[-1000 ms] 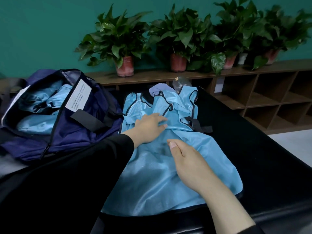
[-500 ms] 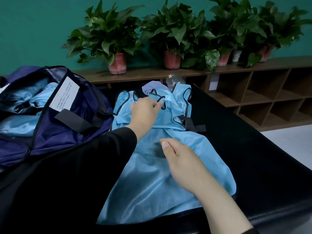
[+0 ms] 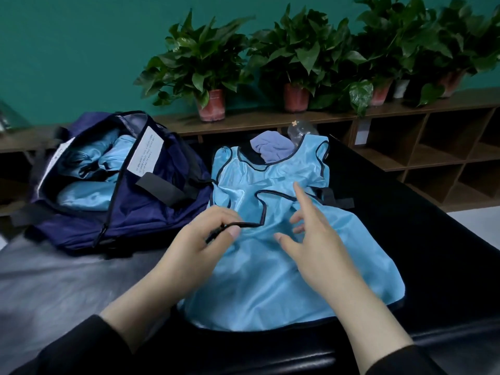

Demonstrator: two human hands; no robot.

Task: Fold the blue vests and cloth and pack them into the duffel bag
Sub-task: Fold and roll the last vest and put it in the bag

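One shiny light-blue vest with black trim (image 3: 284, 266), lying flat mid-table for folding. Left hand (image 3: 200, 244) pinching its black edge binding; right hand (image 3: 313, 239) hovering spread, empty. Navy fabric duffel bag (image 3: 151, 201) gaping at table's left edge, receiving folded vests.

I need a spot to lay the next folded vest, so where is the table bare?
Bare table lies in front of the duffel bag, left of the left hand, and along the right edge beyond the blue vest. The back is crowded: purple cloth and a clear bottle at the vest's collar.
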